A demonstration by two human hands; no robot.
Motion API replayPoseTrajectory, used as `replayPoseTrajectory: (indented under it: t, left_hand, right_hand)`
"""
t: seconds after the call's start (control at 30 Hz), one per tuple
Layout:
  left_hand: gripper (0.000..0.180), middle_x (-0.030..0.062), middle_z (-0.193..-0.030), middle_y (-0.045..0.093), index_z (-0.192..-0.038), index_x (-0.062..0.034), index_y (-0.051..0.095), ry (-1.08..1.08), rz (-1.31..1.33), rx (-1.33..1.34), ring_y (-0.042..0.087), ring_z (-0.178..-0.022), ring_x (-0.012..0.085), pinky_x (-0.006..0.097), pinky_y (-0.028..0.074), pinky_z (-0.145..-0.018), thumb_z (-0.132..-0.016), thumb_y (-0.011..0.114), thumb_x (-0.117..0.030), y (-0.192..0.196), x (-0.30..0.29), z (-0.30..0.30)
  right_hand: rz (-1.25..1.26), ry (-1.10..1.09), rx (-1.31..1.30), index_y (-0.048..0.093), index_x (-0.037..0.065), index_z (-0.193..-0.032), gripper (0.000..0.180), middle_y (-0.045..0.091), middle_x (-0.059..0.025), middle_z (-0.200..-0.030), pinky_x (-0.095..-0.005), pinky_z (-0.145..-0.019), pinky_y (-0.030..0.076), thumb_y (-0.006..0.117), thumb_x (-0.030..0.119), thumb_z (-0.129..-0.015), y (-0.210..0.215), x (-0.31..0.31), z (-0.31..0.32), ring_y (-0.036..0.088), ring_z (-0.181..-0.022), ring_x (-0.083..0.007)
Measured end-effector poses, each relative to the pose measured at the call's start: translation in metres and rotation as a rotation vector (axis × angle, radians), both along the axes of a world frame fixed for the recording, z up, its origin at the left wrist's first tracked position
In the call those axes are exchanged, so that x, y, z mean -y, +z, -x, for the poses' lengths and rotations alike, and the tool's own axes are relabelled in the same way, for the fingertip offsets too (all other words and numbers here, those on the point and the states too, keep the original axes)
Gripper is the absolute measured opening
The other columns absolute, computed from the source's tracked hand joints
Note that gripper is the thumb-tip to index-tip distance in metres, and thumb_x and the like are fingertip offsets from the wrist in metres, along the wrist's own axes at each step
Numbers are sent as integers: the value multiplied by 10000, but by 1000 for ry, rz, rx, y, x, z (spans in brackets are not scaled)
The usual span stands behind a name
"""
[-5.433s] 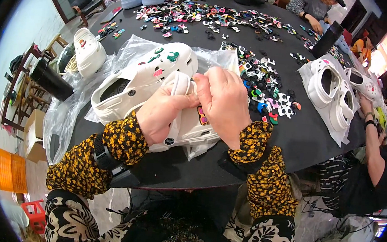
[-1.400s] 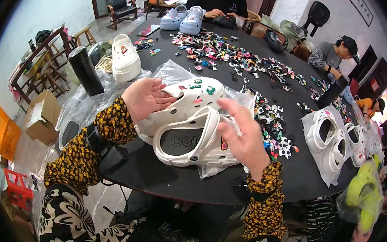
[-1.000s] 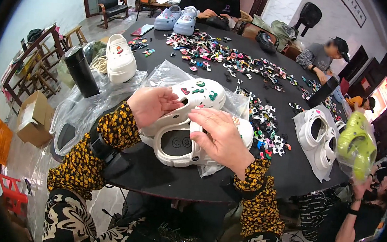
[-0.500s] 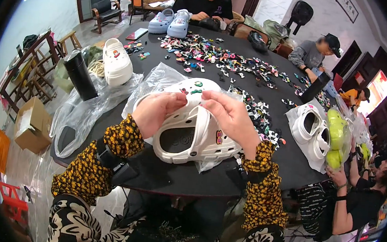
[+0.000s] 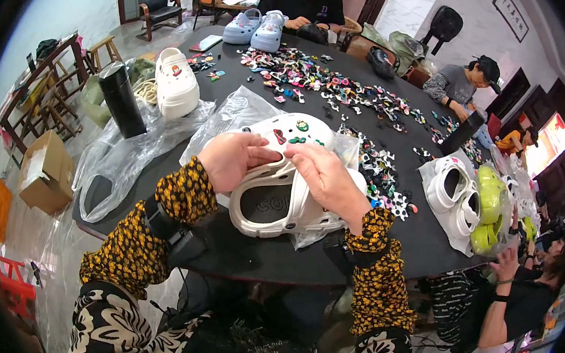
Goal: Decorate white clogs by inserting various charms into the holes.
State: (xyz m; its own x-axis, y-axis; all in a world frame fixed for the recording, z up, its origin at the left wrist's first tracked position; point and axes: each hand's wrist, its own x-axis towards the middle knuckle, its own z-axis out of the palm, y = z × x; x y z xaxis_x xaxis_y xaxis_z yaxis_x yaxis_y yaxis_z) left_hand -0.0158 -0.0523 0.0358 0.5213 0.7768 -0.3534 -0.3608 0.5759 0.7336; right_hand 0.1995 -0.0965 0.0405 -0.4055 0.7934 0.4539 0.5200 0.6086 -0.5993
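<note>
A cream-white clog [image 5: 273, 206] lies on the dark round tabletop [image 5: 423, 244] just in front of the person, its opening facing up and its toe pointing away. A second white clog [image 5: 289, 129], dotted with small coloured charms, sits right behind it, touching it, on crinkled clear plastic bags [image 5: 234, 110].

The left hand [image 5: 234, 161] comes in from the lower left, forearm in a yellow-and-black patterned sleeve, and rests over the near clog's upper left rim, fingers curled and pointing right, gripping the upper. The right hand [image 5: 325, 180] reaches in from the lower right, palm down across the clog's strap side, its fingers stretched toward the left hand so the fingertips of both nearly meet above the toe; whether they pinch a charm between them cannot be told.

Right of the clog lies a scatter of small coloured charms [image 5: 382, 178], spreading on across the far tabletop. Further right stands a pair of white clogs [image 5: 454, 193] on plastic, beside lime-green clogs [image 5: 489, 206] held by another person. Left of the near clog, well apart, stand a black cylinder flask [image 5: 121, 101] and a stacked white clog pair [image 5: 175, 85]. Far behind it sit pale blue clogs [image 5: 257, 28].
</note>
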Motion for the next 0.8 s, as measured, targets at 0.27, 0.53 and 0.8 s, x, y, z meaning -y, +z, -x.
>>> replayPoseTrajectory:
  t: [0.27,0.53,0.8]
  left_hand:
    - [320,350,-1291,487,-1155,94,419,-28,74,47,486,-1226,407,490,368,-1065,-983,395,-175,3,-7,10]
    - [397,410,-1396,307,-1278,114,305,49,235,268,321,-1331,504,531,249,-1135,-998,333,-166,3,-7,15]
    - [193,404,-1425,252,-1120,45,393,205,291,476,252,-1379,505,534,213,-1146,-971,380,-78,6,-2,1]
  right_hand:
    - [-38,27,-24,626,-26,-1093,313,657,-189,-1114,-390,-942,459,458,223,-1002,-3,3,-2,607,-1066,-327]
    - [-9,37,-71,623,-24,-1116,327,654,-183,-1136,-366,-941,463,465,242,-1009,-5,4,-1,613,-1071,-299]
    - [13,-4,-108,611,-22,-1184,359,661,-162,-1106,-340,-938,464,471,262,-1014,-9,1,1,616,-1062,-254]
